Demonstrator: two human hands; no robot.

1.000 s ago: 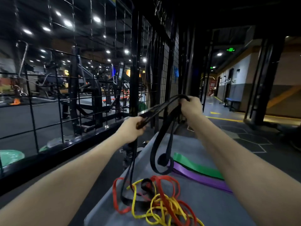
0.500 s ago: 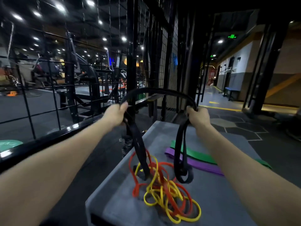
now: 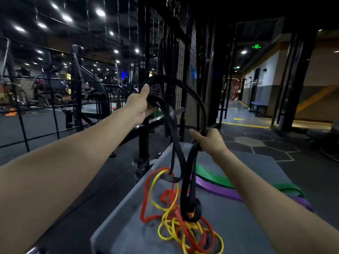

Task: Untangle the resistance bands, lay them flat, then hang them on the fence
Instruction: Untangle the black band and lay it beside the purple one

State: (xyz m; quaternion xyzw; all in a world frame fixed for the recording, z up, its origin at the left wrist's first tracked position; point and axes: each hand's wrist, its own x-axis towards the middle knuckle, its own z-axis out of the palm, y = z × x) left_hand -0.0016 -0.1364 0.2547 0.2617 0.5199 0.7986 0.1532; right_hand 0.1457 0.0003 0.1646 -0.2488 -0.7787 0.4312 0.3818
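A black resistance band [image 3: 199, 105] arches between my hands above a grey padded bench [image 3: 247, 226]. My left hand [image 3: 141, 105] grips one end high up near the fence post, thumb raised. My right hand [image 3: 211, 140] grips the other side lower down. Two black loops hang from the hands and cross; their ends touch the tangle below. A red band [image 3: 146, 204] and a yellow band [image 3: 168, 233] lie knotted together on the bench. A green band [image 3: 216, 178] and a purple band [image 3: 218, 191] lie flat beside them, partly under my right arm.
The black wire fence [image 3: 189, 57] stands just beyond the bench, with a thick post [image 3: 144, 125] by my left hand. Gym machines [image 3: 88, 96] fill the hall behind the fence. A corridor with a blue bench [image 3: 258, 107] runs off to the right.
My left hand has risen and my right hand has dropped, so the black band's arch now tilts. The hanging loops have swung together and crossed over the red and yellow tangle.
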